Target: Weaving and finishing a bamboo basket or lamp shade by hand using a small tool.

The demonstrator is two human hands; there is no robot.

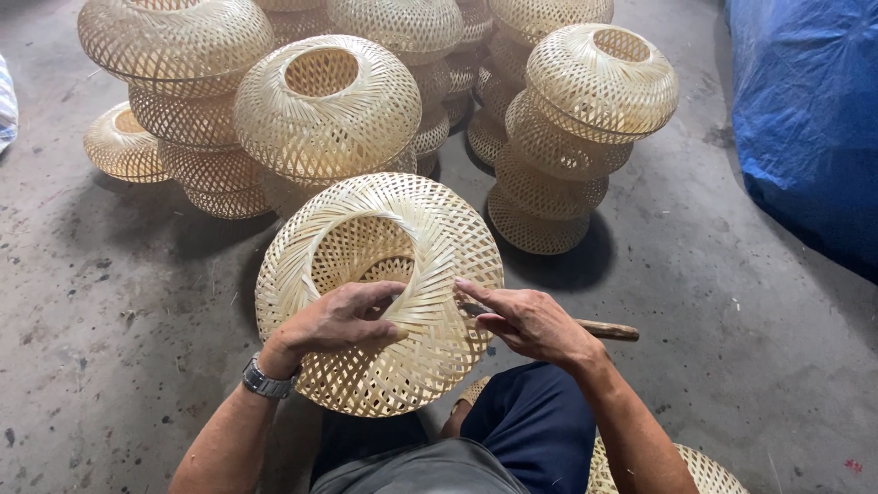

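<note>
The woven bamboo shade (pixel 380 293) looks light and springy, yet its thin strips could crack if squeezed; the thick twisted rim of its opening seems the safest hold. It rests tilted on the floor at the person's knees, in front of the stacked shades (pixel 329 105). It is pale, round, and open lattice below. The left hand (pixel 338 320) has its grip closed on that rim; the right hand (pixel 530 325) is released, fingertips touching the weave.
</note>
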